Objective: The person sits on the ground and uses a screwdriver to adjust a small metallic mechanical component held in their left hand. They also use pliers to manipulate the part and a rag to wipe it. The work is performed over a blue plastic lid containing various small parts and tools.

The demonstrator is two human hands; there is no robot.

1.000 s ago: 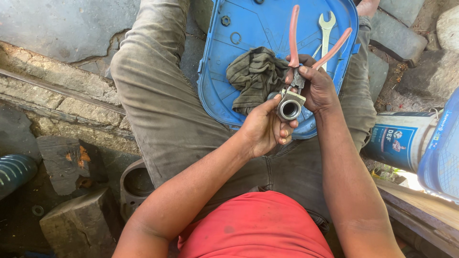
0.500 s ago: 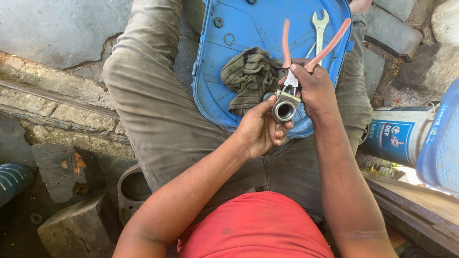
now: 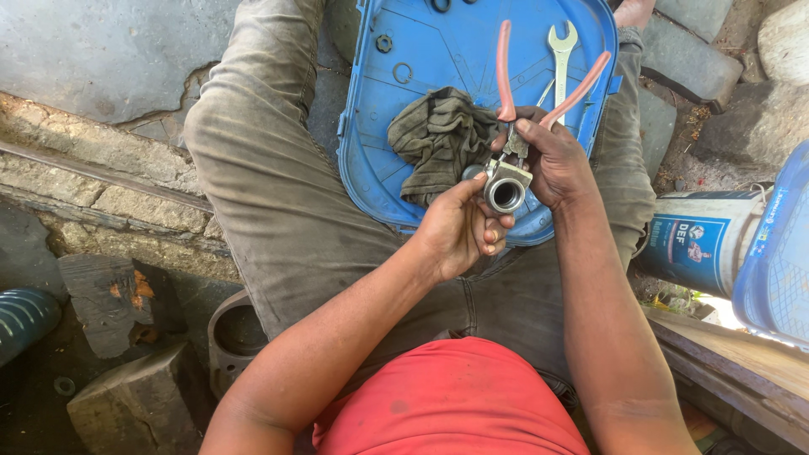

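**Pliers at the metal fitting**

My left hand clamps the round metal fitting over my lap. My right hand grips red-handled pliers, nose on it. Behind: rag and spanner on blue lid.

A lid lies across the person's lap, between the two legs. On it, a rag sits near the middle, and a spanner lies toward its right edge. A few small rings rest on the lid's upper left part. Above the lid's near edge, the left hand holds a metal fitting from below. The right hand is just to the right of the fitting, gripping pliers whose nose meets the top of the fitting and whose handles stretch away over the lid. A bucket stands right of the right leg. Stone blocks lie at the lower left, beside a metal cylinder.
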